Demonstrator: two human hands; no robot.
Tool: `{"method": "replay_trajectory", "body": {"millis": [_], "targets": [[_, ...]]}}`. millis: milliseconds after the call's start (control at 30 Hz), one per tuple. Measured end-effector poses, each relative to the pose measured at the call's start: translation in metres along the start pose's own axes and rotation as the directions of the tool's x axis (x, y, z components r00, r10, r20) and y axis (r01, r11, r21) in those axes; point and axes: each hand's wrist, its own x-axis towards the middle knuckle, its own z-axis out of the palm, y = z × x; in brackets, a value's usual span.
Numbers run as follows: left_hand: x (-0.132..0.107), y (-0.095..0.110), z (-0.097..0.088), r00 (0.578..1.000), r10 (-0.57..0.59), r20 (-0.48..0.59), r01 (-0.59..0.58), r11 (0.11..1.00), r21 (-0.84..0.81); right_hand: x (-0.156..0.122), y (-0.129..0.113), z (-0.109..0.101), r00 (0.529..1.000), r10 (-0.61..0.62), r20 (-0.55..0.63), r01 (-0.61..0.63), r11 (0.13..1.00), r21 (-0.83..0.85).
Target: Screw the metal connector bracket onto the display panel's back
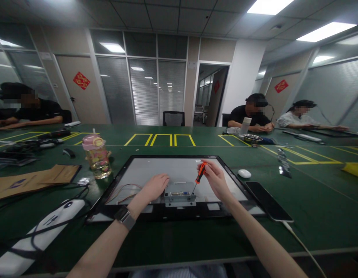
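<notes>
A flat display panel [132, 170] with a black frame and pale grey back lies on the table before me. Near its front edge sits a metal bracket [180, 199] that carries a row of connector ports. My left hand [155, 187], with a watch on the wrist, has its fingers bent together against the bracket's left side; the fingertips are partly hidden. In my right hand [216, 177] is an orange and black screwdriver [200, 172], closed between the fingers. It slants down, its tip at the bracket's right end. Thin wires [123, 189] lie on the panel's left part.
A pink-lidded bottle [97, 156], a brown paper envelope [36, 180] and a white power strip [48, 227] with black cables lie left. To the right are a white earbud case [244, 173] and a phone [268, 200] on a cable. Several people sit across the table.
</notes>
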Motion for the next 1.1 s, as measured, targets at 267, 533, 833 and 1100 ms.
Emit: {"method": "replay_trajectory", "body": {"millis": [267,533,833,1100], "targets": [[-0.0003,-0.0022,0.004,1.0,0.015,-0.011,-0.015,1.0,-0.016,0.0011,0.0006,-0.0005,1.0,0.023,-0.019,-0.022,0.998,0.062],[-0.0004,-0.0011,0.0016,0.999,0.004,-0.045,-0.006,0.999,-0.052,0.0004,-0.0033,0.0012,0.998,0.027,0.061,-0.034,0.993,0.111],[-0.0002,-0.0046,0.0071,1.0,0.02,-0.007,-0.02,1.0,0.016,0.0009,-0.0017,-0.0005,0.997,0.065,0.034,-0.068,0.992,0.102],[-0.0008,-0.0064,0.0087,1.0,0.015,0.016,-0.015,1.0,0.011,0.0004,-0.0032,0.0001,0.993,0.048,0.108,-0.061,0.99,0.124]]}}
